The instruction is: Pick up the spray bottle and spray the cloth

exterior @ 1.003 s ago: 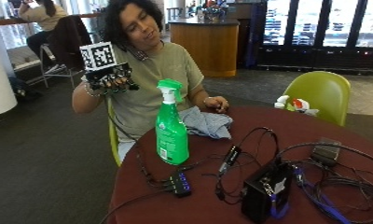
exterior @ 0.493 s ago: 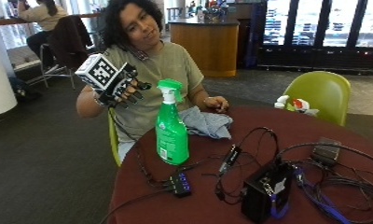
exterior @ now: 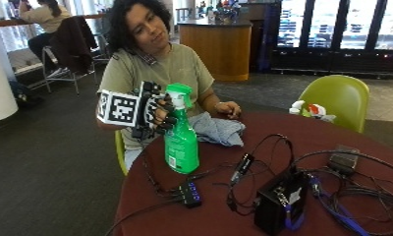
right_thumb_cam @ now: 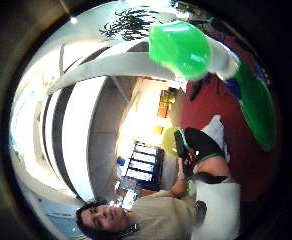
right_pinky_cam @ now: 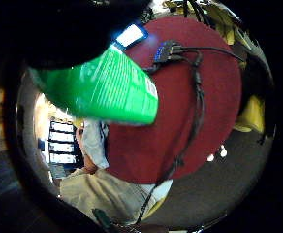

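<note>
So right now the green spray bottle (exterior: 182,142) is standing upright on the dark red desk (exterior: 249,216), near its left edge, with the blue-grey cloth (exterior: 216,129) bunched up just behind it to the right. The gloved right hand (exterior: 158,112) is right at the bottle's neck, fingers curled around it just below the green trigger head. Looks like it's gripping, though I can't see the thumb side. The bottle's base seems to be on the desk, so I'd say it hasn't been lifted. The bare left hand (exterior: 228,109) rests at the far side of the cloth.

Progress-wise: early. The grab looks about made, but the lift, aiming the nozzle at the cloth and the actual squeeze are all left. Cloth is close, so it's a short swing.
</note>
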Available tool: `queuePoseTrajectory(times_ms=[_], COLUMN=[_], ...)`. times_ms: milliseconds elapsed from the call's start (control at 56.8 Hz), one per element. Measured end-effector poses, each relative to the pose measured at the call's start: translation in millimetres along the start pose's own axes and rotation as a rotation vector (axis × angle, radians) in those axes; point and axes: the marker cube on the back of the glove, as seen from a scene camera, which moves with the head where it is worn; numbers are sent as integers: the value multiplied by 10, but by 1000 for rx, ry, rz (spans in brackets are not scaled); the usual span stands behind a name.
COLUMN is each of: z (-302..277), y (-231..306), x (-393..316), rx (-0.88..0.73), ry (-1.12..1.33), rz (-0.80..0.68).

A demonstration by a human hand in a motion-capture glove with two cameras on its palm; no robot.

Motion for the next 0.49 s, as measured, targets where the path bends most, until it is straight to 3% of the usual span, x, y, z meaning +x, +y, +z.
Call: queuePoseTrajectory(times_ms=[211,493], z=[241,411], y=[-395,-795], x=[60,110], rx=[31,29], ry=[-115,-85], rz=[2,2])
